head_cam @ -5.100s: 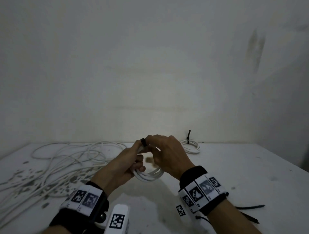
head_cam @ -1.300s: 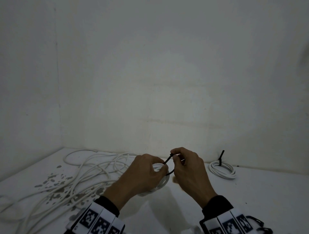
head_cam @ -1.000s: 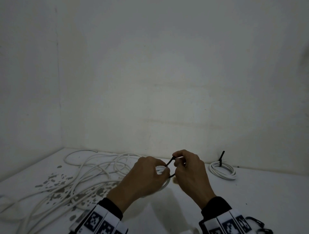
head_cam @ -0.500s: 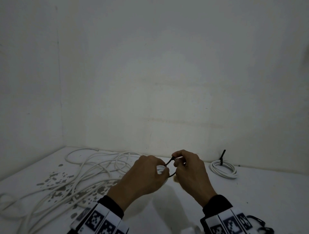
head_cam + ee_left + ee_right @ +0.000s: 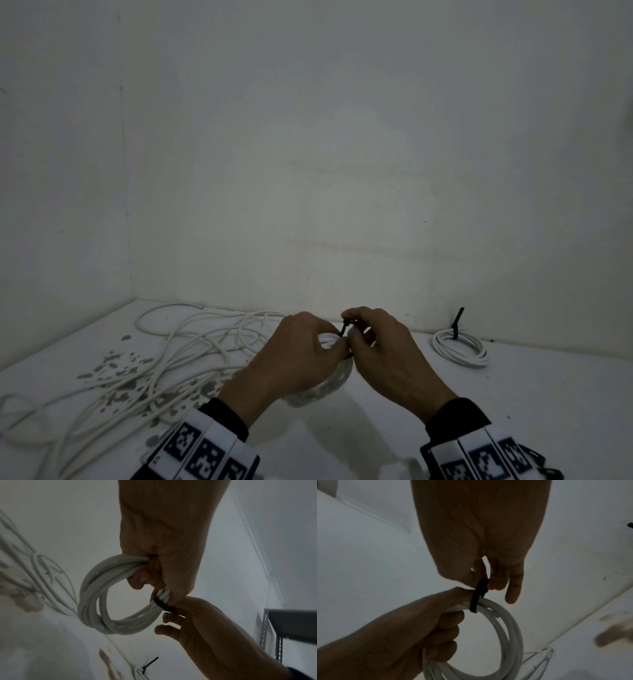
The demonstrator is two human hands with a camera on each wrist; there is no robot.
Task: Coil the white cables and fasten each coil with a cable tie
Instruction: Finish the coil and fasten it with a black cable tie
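Lower centre of frame: left hand (image 5: 294, 356) grip clamped on coil (image 5: 96, 601); right hand (image 5: 387, 349) grip pinching tie (image 5: 477, 596) round it.

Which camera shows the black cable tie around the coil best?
The right wrist view: the cable tie visibly wraps the white coil, pinched by the right hand. The left wrist view shows a short band; the head view, a sliver between hands.
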